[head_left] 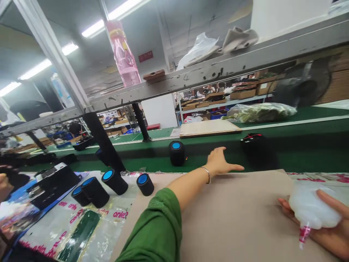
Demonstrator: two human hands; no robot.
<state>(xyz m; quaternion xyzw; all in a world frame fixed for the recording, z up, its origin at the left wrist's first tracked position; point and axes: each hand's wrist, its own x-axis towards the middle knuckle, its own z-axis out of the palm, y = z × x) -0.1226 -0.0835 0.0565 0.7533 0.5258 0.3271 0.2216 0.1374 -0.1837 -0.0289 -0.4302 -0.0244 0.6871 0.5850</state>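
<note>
My left hand [218, 162], below a green sleeve and a bracelet, stretches out over the far edge of the brown board [231, 218]. Its thumb and fingers are spread, with nothing held. Just left of it, a black cylinder with a blue top [176, 154] stands upright on the green conveyor belt [196, 160]. To its right lies a blurred black object [256, 149] with red wires on top. My right hand [329, 233] is wrapped around a soft, whitish squeeze bottle [313, 207], whose nozzle, wrapped in pink-printed tape, points down.
Several more black cylinders with blue tops [116, 181] stand at left on taped plastic [111, 225]. A metal shelf beam [191, 78] crosses above, bearing a pink bottle [125, 58]. Beyond the belt lie a flat board [209, 128] and bagged greens [259, 112]. Another person's hand [4, 183] shows far left.
</note>
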